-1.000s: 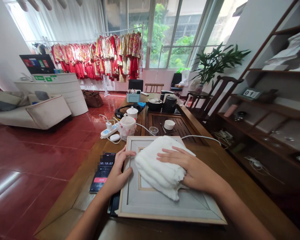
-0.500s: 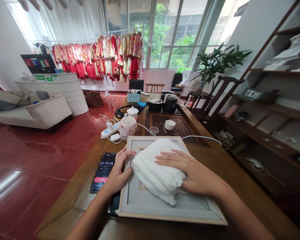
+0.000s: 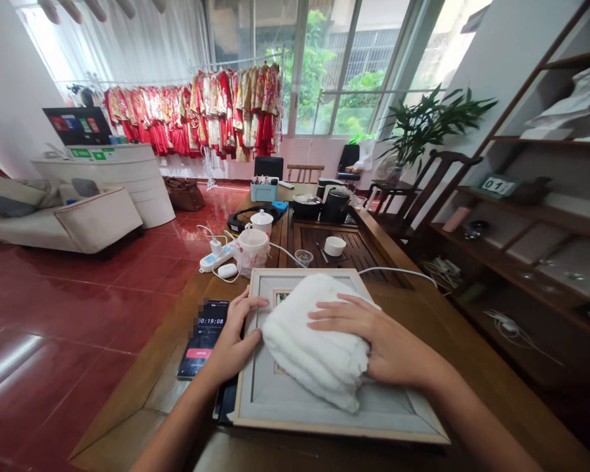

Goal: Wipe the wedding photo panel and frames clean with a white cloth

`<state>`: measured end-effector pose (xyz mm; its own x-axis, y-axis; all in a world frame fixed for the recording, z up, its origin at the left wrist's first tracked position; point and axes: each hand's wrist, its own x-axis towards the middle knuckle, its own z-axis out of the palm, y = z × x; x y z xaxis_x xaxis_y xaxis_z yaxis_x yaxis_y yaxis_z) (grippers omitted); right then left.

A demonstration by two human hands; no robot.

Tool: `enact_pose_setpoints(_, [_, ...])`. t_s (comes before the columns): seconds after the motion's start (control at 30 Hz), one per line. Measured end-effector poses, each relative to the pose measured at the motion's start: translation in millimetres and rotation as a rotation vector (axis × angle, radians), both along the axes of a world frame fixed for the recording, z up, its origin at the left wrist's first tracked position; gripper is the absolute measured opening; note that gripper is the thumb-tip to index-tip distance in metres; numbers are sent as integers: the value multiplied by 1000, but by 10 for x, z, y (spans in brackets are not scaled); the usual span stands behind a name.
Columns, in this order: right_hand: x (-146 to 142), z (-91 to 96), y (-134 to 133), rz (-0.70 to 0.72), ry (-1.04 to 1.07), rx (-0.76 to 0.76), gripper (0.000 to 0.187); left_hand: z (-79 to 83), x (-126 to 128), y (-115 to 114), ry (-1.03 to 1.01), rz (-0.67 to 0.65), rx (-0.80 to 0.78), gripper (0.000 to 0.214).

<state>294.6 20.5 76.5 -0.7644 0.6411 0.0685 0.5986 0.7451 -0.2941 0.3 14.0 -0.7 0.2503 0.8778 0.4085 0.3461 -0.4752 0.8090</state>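
A picture frame (image 3: 319, 423) with a light wood edge and a pale grey border lies on the wooden table before me. My left hand (image 3: 236, 337) holds its left side, fingers over the edge and thumb on the border. Under my right hand (image 3: 373, 334) a bunched white towel (image 3: 307, 347) covers most of the frame's middle. The fingers lie across the towel's top, and the thumb is mostly hidden at its right side. Some dark object (image 3: 225, 400) sticks out beneath the frame's left side. A phone (image 3: 202, 341) with a lit timer screen lies left of my left hand.
Beyond the frame stand a white cup (image 3: 252, 250), a lidded white cup (image 3: 261, 221), a small white bowl (image 3: 335, 246) and a power strip (image 3: 216, 254). A white cable (image 3: 398, 269) runs behind the frame. Wooden shelves (image 3: 535, 255) stand at the right.
My right hand and the towel have shifted slightly to the right across the frame, uncovering a bit more of the inner picture's upper left corner. My left hand stays in place.
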Motion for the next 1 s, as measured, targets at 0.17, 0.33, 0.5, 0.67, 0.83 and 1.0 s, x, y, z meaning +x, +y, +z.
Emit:
enact_pose_setpoints(0.17, [79,-20,49,-128,7,92,66,11,1,-19,3,-5,-5,44])
enact_pose_setpoints(0.33, [-48,60,-62,11,0,-43,68,15,7,0,1,3,-4,43])
enact_pose_setpoints(0.5, [-53,50,-42,66,11,-114,68,-8,11,4,4,4,-1,46])
enact_pose_setpoints(0.67, [33,-36,62,-57,62,-10,59,-14,3,-12,9,3,-2,44])
enact_pose_setpoints(0.83, [6,11,27,-5,96,-55,63,15,12,-6,11,10,-2,42])
enact_pose_setpoints(1.0, [16,61,9,107,106,-199,61,37,19,-3,22,16,-9,44])
